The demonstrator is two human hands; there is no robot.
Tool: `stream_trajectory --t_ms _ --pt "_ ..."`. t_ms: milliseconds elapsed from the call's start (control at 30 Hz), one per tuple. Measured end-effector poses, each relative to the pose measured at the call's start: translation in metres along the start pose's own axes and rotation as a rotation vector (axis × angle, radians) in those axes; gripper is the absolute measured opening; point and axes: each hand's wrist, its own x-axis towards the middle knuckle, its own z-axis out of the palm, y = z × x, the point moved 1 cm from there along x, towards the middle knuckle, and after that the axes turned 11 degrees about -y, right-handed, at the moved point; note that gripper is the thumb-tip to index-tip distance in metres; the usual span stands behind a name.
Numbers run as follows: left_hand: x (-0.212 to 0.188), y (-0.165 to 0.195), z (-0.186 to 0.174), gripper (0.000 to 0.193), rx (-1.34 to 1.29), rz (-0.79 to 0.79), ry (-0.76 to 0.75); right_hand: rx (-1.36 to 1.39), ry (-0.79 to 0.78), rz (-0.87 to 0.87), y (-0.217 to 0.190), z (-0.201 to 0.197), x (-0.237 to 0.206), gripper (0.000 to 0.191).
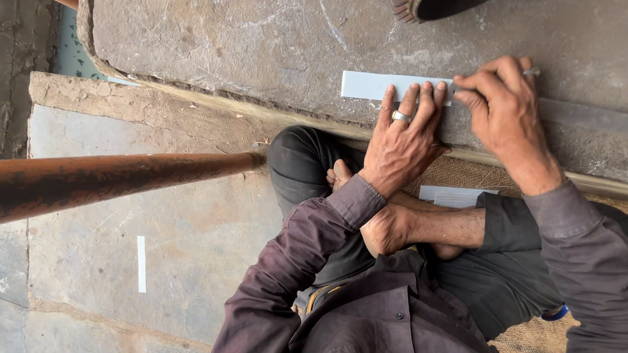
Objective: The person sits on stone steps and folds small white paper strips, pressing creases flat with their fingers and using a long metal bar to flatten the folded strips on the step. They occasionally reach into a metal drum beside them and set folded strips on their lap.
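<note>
Both hands worked on the stone slab (250, 30), close together but not touching. The left hand (402, 142) lay flat with its fingers (413, 103) spread, pressing down on the white strip (376, 86), which rested near the front edge of the slab. A ring (401, 116) sat on one finger. The right hand (502, 107), just beside the left one, was closed around a thin tool (531, 71); only its metal end showed above the knuckles, so I could not tell what kind of tool it was. A long grey metal bar (603, 120) lay on the slab and ran out from under the right hand, away from the strip.

In front of the slab the person sat with folded legs on a woven mat (534, 346), and a piece of white paper (456, 196) lay by the knee. A rusty pipe (99, 183) came toward the slab's front edge, and a small white offcut (141, 263) lay on the floor well apart from it. A shoe (437, 4) stood at the far edge of the slab.

I judged that the strip could slide if the left hand's pressure became weak, and the tool's line would then go crooked. The left fingertips were very near the tool, so a slip could hurt them.
</note>
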Motion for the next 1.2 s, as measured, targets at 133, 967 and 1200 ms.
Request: stream_trajectory --t_ms 133,967,1200 --pt "0.000 0.000 0.000 0.110 0.011 0.002 -0.022 -0.061 -0.011 -0.040 0.000 0.005 -0.006 0.015" --pt "-0.079 -0.005 -0.049 0.082 -1.226 -0.329 0.459 1.083 0.253 0.439 -0.049 0.064 -0.154 0.014" --pt "-0.093 0.012 -0.049 0.021 -1.373 -0.247 0.039 1.234 0.135 0.418 -0.076 0.070 -0.188 0.036"
